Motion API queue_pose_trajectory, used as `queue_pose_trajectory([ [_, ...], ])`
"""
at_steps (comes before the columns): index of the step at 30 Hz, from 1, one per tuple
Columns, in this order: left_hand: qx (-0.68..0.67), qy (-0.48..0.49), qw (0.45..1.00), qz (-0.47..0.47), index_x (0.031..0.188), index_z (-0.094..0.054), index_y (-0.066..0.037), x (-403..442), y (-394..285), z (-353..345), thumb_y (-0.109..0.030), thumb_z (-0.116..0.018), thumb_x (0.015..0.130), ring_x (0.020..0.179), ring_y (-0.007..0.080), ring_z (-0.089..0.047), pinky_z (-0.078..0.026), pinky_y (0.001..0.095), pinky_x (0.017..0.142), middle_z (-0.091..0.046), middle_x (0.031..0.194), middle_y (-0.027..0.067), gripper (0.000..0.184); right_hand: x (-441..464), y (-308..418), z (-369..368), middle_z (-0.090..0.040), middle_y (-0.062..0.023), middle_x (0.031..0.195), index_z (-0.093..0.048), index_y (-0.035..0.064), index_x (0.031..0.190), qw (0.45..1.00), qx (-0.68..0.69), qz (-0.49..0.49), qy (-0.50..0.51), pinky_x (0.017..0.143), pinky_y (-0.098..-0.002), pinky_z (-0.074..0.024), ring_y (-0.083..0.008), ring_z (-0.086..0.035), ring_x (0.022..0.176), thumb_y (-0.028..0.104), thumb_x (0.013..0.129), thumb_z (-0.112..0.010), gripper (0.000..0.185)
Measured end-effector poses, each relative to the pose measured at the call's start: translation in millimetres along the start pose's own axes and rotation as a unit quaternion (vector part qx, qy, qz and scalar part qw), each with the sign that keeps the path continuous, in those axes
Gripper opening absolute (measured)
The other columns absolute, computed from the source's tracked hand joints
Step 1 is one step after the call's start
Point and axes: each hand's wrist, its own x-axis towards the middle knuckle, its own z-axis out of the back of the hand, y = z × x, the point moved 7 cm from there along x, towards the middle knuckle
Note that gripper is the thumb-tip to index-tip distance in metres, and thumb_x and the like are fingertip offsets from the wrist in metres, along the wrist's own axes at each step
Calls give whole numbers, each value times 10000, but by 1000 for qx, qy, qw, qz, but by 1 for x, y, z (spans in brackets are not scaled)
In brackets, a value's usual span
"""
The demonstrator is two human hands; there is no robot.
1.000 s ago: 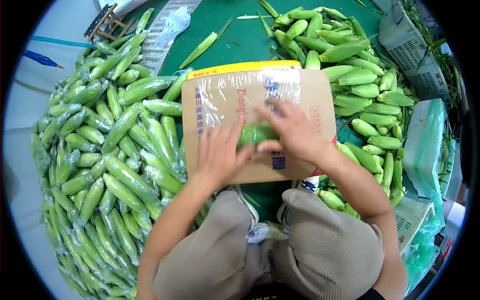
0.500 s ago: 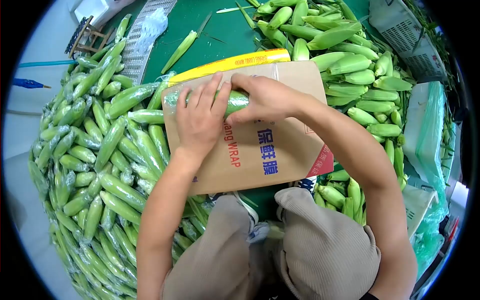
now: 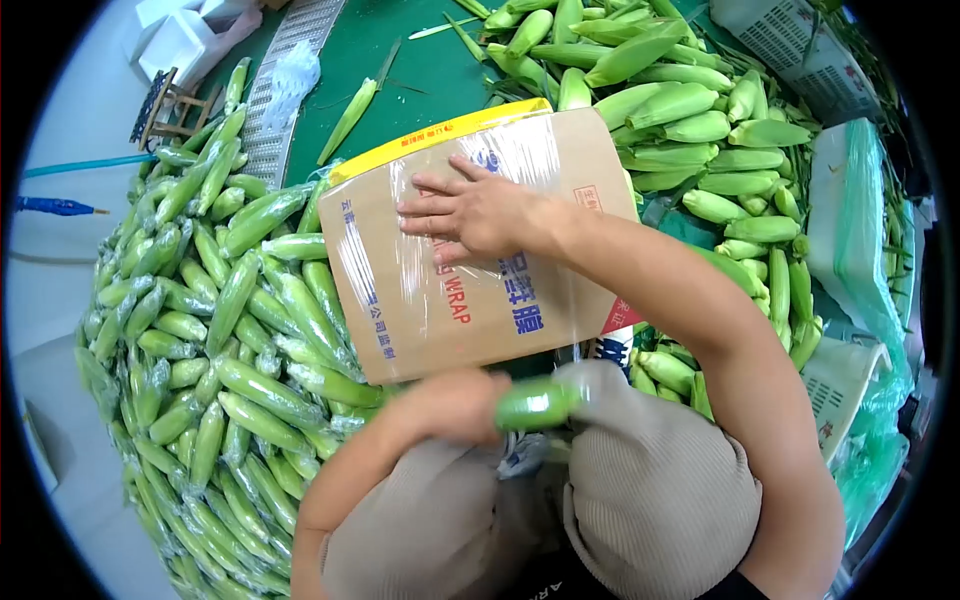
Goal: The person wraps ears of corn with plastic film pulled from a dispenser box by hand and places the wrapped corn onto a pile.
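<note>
My left hand (image 3: 465, 405), blurred by motion, is closed around one end of a green ear of corn (image 3: 535, 404) with a shiny surface, above my lap. My right hand (image 3: 470, 212) lies flat with fingers spread on a cardboard box (image 3: 400, 335) that rests across my knees. Clear cling film (image 3: 525, 155) covers part of its top. Along the far edge of the box runs a yellow printed strip (image 3: 430, 137). Printed characters on the cardboard show around my right forearm.
A big heap of film-wrapped corn (image 3: 260, 390) rises on the left. Unwrapped husked ears (image 3: 690, 110) are piled at the right and far right. Plastic crates (image 3: 800, 60) stand beyond them. A single ear (image 3: 350, 118) lies on the green floor near a metal grate (image 3: 270, 130).
Both hands were on the corn atop the box. My left hand has carried it down toward my lap, while my right hand has let go and flattened on the film.
</note>
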Motion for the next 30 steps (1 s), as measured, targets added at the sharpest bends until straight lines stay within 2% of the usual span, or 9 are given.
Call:
queue_pose_trajectory([
  [4,-194,135,968,-80,1321,-625,-87,3,17,-55,-264,-854,750,1110,339,-698,-542,421,948,-725,1176,190,640,-56,84,43,-551,-216,1406,-637,-10,1274,976,204,70,33,1038,-465,-497,-377,-536,1340,444,976,-682,545],
  [6,-205,55,963,-169,1414,-576,-67,5,36,-61,-228,-867,750,1218,282,-648,-509,381,1014,-686,1288,158,743,-104,141,20,-659,-209,1207,-609,-19,1277,872,413,-1,261,1001,-463,-509,-390,-642,1165,508,830,-835,728],
  [8,-322,179,923,-113,1448,-556,-38,23,48,-77,-194,-870,772,1260,236,-595,-464,352,1074,-651,1334,120,761,-185,159,-78,-659,-209,1311,-517,73,1431,705,564,-121,412,1033,-427,-504,-368,-637,1226,477,841,-848,787],
  [18,-118,-103,987,48,1486,-585,-112,-82,39,3,-162,-871,810,1115,242,-719,-537,370,1002,-749,1258,110,735,-165,151,-52,-687,-105,1201,-476,111,1475,711,637,-167,244,913,-392,-553,-211,-666,1058,320,880,-863,740],
  [22,-206,-564,793,-108,1431,-596,-128,-170,66,56,-264,-793,933,1019,255,-751,-594,397,936,-765,1190,129,552,-120,129,7,-573,-124,1384,-456,42,1499,793,588,-136,84,1114,-402,-431,-244,-546,1289,150,794,-909,845],
  [24,-612,-631,291,-379,1473,-461,-115,-177,99,63,-189,-782,918,969,280,-734,-597,433,913,-736,1123,141,645,-92,121,11,-577,-138,1376,-425,22,1513,704,664,-253,21,1130,-396,-409,-248,-528,1314,122,799,-890,857],
  [25,-612,-632,256,-399,1487,-373,-126,-155,94,71,-117,-764,905,1027,304,-714,-590,463,939,-701,1180,164,701,-76,119,16,-545,-167,1427,-352,12,1560,766,607,-210,15,1143,-416,-406,-282,-513,1339,112,797,-880,933],
  [26,-557,-680,312,-360,1487,-395,-110,-132,74,66,-310,-770,917,1116,299,-694,-575,430,974,-693,1246,171,711,-65,123,25,-526,-176,1451,-327,8,1572,782,588,-204,-38,1155,-421,-399,-295,-499,1360,117,795,-879,959],
  [30,-509,-646,533,-201,1381,-527,-27,-75,57,54,-249,-816,827,1072,271,-680,-553,406,978,-678,1239,128,663,-36,130,28,-427,-228,1550,-233,-4,1622,861,467,-153,-129,1219,-447,-346,-348,-391,1481,189,790,-902,1085],
])
